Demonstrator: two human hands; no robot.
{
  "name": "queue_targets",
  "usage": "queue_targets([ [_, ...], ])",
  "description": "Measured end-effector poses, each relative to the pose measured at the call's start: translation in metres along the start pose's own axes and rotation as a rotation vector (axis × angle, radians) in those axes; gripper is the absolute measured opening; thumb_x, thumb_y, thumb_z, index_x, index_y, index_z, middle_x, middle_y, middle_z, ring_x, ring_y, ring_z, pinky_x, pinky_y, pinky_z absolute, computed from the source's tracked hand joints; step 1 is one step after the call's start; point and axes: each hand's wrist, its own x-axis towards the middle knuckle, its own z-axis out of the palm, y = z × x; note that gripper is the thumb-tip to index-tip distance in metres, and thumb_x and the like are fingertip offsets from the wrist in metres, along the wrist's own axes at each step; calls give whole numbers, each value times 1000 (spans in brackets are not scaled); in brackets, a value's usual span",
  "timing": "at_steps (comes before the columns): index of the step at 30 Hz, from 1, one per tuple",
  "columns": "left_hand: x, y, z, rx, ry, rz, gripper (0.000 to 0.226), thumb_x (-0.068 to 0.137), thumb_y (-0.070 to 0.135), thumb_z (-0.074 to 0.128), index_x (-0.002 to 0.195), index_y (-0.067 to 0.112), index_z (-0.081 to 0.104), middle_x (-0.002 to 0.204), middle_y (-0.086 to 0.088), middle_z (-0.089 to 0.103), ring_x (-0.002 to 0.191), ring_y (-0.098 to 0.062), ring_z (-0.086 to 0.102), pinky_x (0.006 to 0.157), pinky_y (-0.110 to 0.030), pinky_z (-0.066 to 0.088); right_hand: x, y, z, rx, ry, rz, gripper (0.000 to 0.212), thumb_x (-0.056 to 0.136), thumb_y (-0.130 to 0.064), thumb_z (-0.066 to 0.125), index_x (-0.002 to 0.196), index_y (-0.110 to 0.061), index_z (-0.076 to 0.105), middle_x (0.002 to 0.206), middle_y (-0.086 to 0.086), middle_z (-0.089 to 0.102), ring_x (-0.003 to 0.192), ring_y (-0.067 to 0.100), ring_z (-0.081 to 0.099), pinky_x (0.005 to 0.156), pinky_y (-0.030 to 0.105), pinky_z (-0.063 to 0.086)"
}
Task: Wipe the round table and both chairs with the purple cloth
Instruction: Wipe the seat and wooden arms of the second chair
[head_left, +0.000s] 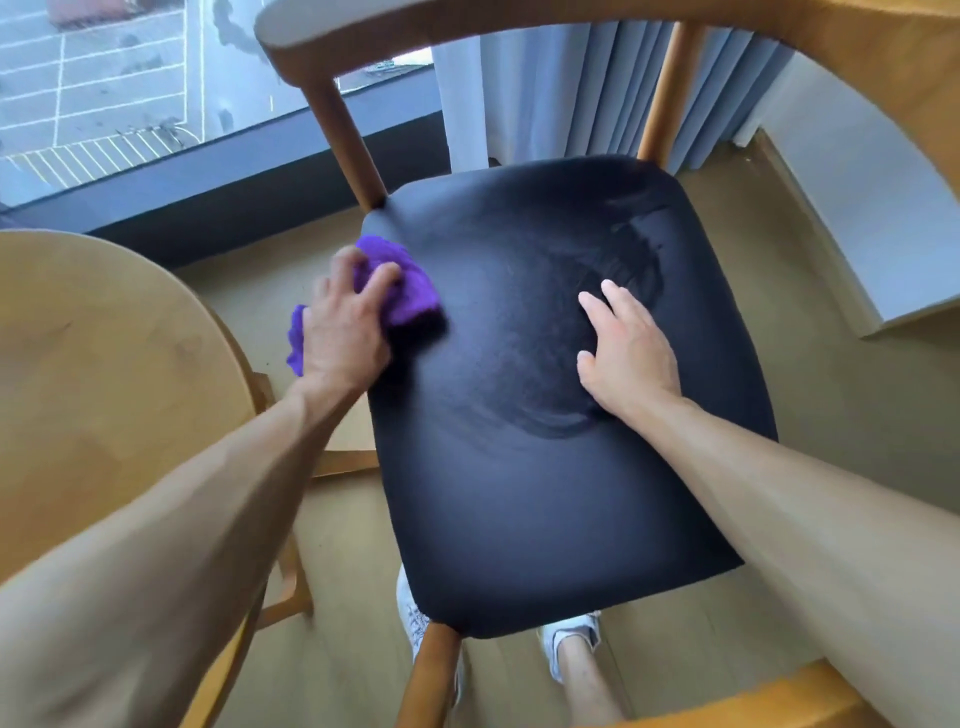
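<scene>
The purple cloth (400, 283) is grasped by the left hand (345, 322) and pressed onto the left edge of the chair (545, 415) seat. The right hand (626, 345) is laid flat, fingers straight, near the seat's middle. The round table (104, 374) is seen just left of the chair.
</scene>
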Motion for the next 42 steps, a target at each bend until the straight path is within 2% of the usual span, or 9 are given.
queue_targets([
  [4, -22, 38, 6, -198, 31, -6, 45, 65, 2, 60, 107, 20, 56, 125, -12, 41, 100, -36, 48, 80, -47, 51, 0, -3, 3, 23, 27, 13, 66, 90, -7, 56, 151, -20, 35, 165, 1, 17, 152, 19, 13, 122, 39, 20],
  [10, -103, 140, 14, -180, -247, 596, 48, 68, 30, 61, 116, 21, 59, 136, -9, 46, 100, -34, 45, 73, -44, 47, 3, -5, 4, 93, 47, 9, 55, 96, -11, 51, 149, -20, 41, 164, 2, 22, 152, 19, 16, 122, 39, 20],
  [15, -57, 97, 6, -25, -227, 908, 43, 77, 25, 51, 118, 23, 63, 135, -12, 53, 96, -34, 51, 68, -44, 49, 3, 8, -3, 249, 136, 19, 40, 102, -14, 41, 140, -16, 54, 153, 3, 43, 142, 19, 37, 111, 34, 33],
  [22, 6, 83, -2, -46, 19, -85, 50, 73, 9, 60, 119, 26, 50, 132, -11, 39, 102, -39, 45, 68, -49, 53, -4, 30, -20, 415, 193, 127, 38, 104, -21, 35, 135, -18, 57, 141, -2, 53, 125, 16, 50, 96, 20, 33],
  [24, -10, 138, 7, -89, 10, -64, 42, 72, 9, 60, 111, 23, 53, 127, -12, 40, 98, -37, 45, 61, -41, 47, -2, 32, -21, 473, 226, 162, 37, 105, -23, 34, 132, -19, 59, 135, 1, 56, 121, 17, 52, 94, 18, 31],
  [28, -67, 251, 31, -177, -212, 373, 49, 69, 15, 66, 118, 22, 63, 125, -5, 48, 91, -32, 45, 63, -40, 47, 0, 49, -29, 567, 262, 266, 39, 100, -34, 34, 122, -19, 63, 120, 6, 64, 112, 25, 59, 102, 33, 41],
  [34, -50, 210, 30, -301, -298, 714, 62, 86, 58, 59, 137, 25, 55, 148, -3, 44, 119, -28, 47, 92, -42, 49, -5, 79, -48, 410, 254, 336, 38, 95, -39, 42, 123, -22, 61, 116, 5, 63, 109, 29, 60, 97, 40, 45],
  [38, -20, 142, 16, -305, -17, 478, 48, 96, 40, 48, 139, 21, 56, 153, -5, 45, 134, -28, 48, 108, -42, 41, -25, 46, -39, 45, 337, 203, 52, 90, -50, 51, 137, -28, 48, 131, 7, 47, 115, 32, 48, 87, 46, 44],
  [42, 21, 79, 32, 38, -22, 29, 58, 97, 47, 32, 150, 24, 41, 161, -6, 32, 147, -28, 30, 120, -51, 22, -56, 9, -16, -164, 57, 287, 92, 79, -75, 47, 154, -38, 10, 160, 5, 9, 142, 31, 20, 96, 56, 38],
])
